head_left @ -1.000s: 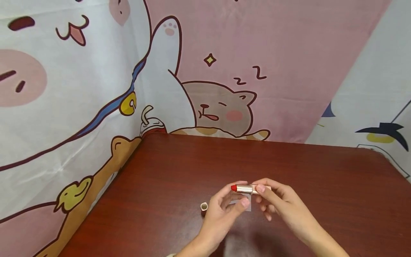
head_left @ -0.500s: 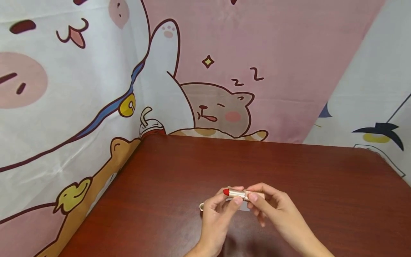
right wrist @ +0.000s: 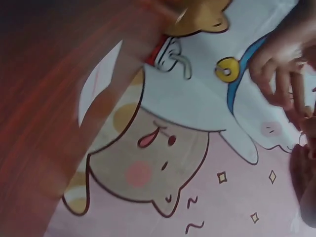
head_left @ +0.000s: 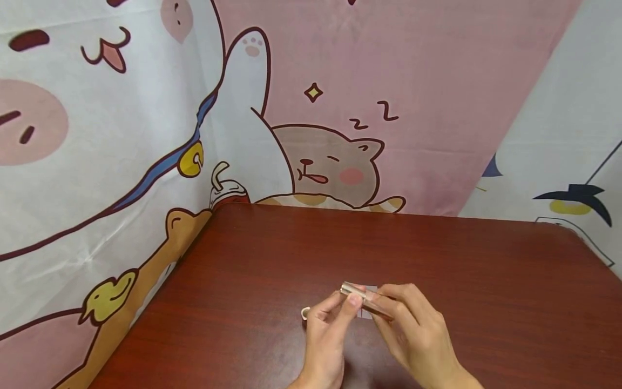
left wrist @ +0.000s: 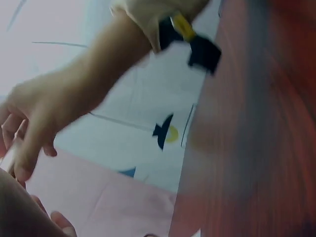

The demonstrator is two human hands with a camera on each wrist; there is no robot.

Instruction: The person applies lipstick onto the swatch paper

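A gold and silver lipstick is held between the two hands above the table, tilted with its silver end up toward the left. No red tip shows at that end. My left hand pinches the silver part, thumb on the near side. The right hand grips the gold base, fingers over the top of it. Left of the left hand, the lipstick cap stands on the table with its opening up, partly covered by that hand. In the left wrist view the right hand is seen from the side.
A pale, see-through card lies on the dark red table beyond the hands, partly hidden by them. Cartoon-printed cloth hangs along the table's back and left side.
The red tip has gone from sight into the silver tube. The right hand has turned over the base, and the left hand has come up to pinch the silver part.
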